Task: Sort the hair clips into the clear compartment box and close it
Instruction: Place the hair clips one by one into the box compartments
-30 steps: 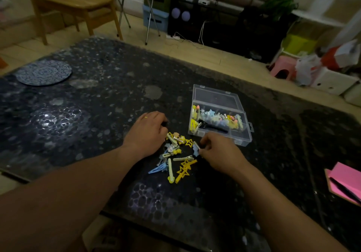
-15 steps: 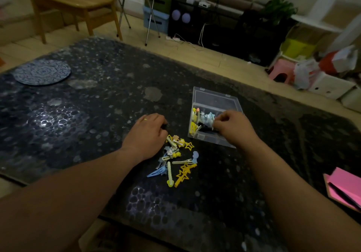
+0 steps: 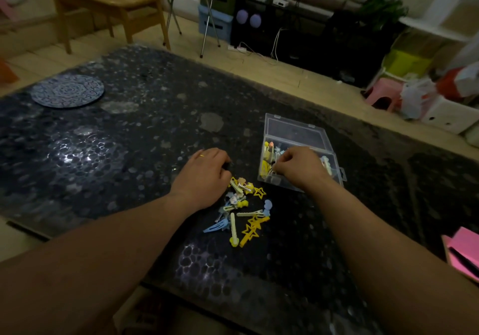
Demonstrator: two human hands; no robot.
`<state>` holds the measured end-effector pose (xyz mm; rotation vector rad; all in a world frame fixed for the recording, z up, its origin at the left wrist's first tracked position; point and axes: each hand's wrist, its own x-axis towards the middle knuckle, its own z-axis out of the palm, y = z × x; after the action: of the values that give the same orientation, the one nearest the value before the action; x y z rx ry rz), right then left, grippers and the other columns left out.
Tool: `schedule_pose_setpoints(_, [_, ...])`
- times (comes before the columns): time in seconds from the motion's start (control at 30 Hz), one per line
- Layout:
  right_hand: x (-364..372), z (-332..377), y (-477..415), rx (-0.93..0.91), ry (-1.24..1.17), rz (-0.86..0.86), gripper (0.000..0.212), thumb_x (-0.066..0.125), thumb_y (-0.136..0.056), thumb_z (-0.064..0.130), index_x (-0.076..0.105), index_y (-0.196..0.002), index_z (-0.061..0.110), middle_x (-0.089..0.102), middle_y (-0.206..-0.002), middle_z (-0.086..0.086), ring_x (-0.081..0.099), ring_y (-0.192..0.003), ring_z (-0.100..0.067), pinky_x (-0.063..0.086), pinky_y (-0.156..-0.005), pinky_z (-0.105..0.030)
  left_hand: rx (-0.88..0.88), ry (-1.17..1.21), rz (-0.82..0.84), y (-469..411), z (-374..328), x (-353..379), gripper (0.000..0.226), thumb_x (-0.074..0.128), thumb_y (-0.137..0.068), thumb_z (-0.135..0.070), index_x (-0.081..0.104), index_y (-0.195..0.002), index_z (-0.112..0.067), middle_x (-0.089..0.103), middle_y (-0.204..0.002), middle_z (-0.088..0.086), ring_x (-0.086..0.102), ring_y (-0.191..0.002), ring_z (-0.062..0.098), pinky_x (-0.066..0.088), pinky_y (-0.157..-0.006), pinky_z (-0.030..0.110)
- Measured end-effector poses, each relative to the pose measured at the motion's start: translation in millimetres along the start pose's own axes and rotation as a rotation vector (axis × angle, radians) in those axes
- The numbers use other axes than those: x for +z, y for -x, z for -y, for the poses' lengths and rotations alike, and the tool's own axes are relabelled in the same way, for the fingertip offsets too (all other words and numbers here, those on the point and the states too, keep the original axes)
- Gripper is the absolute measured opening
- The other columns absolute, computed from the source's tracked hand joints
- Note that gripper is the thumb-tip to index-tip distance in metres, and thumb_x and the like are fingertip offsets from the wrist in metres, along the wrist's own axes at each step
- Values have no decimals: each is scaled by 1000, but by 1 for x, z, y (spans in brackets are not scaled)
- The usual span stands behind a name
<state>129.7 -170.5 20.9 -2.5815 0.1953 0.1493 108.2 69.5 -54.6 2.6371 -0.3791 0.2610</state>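
Box: clear plastic compartment box (image 3: 298, 133) on the dark speckled desk (image 3: 103, 158), under and just beyond the right hand, open.
Box lid: folded flat on the desk on the side away from the hands, hinge line running left to right.
Box axis: the long side lies across the view, its right end a little nearer the person.
Box contents: yellow hair clips (image 3: 267, 153) fill the end left of the right hand; pale blue and whitish ones show to its right. The hand hides the middle, and the dividers cannot be made out.
Right hand (image 3: 298, 166): knuckles up over the box tray, fingers curled down into it. Whether they pinch a clip cannot be told.
Left hand (image 3: 204, 176): palm down on the desk, fingers bent under, touching the far-left edge of the loose clips. The fingertips are hidden, so any grip cannot be told.
Loose clips: mixed yellow, blue and pale hair clip pile (image 3: 239, 202) between the two forearms, nearer the person than both hands.
Long yellow bar clip (image 3: 233, 228): points toward the person, rounded end nearest.
Yellow star-chain clip (image 3: 252, 231): diagonal, its near end pointing left.
Blue snap clip (image 3: 216, 227): tip points left, toward the left forearm.
Beyond the left hand: round blue patterned mat (image 3: 68, 91), well apart.
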Motion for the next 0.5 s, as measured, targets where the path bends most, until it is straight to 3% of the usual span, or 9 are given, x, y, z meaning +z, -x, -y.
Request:
schedule_pose_setpoints(0.2, [2,2,2,-31,52,2,12,71,-93,23,75,-84,18,75,-82,1,71,-81,-17,62,-84,-47,-2,5,-11,-1,1,1,40,35,-90,-35,61,-117,-22,64,-119,-6,55,-112,14,35,-113,33])
schedule_pose_setpoints(0.4, [-2,-6,41,-201,8,-201,11,68,-100,32,70,-91,28,70,-84,11,67,-80,-6,60,-75,-37,-6,6,-1,0,1,1,40,35,-90,-36,60,-118,-24,62,-120,-7,54,-113,14,34,-115,35])
schedule_pose_setpoints(0.5, [3,-15,67,-185,79,-23,10,69,-100,39,69,-98,30,69,-89,12,66,-82,-4,61,-80,-37,-1,-2,1,0,0,1,42,34,-90,-38,60,-119,-24,62,-120,-7,55,-114,15,34,-116,36])
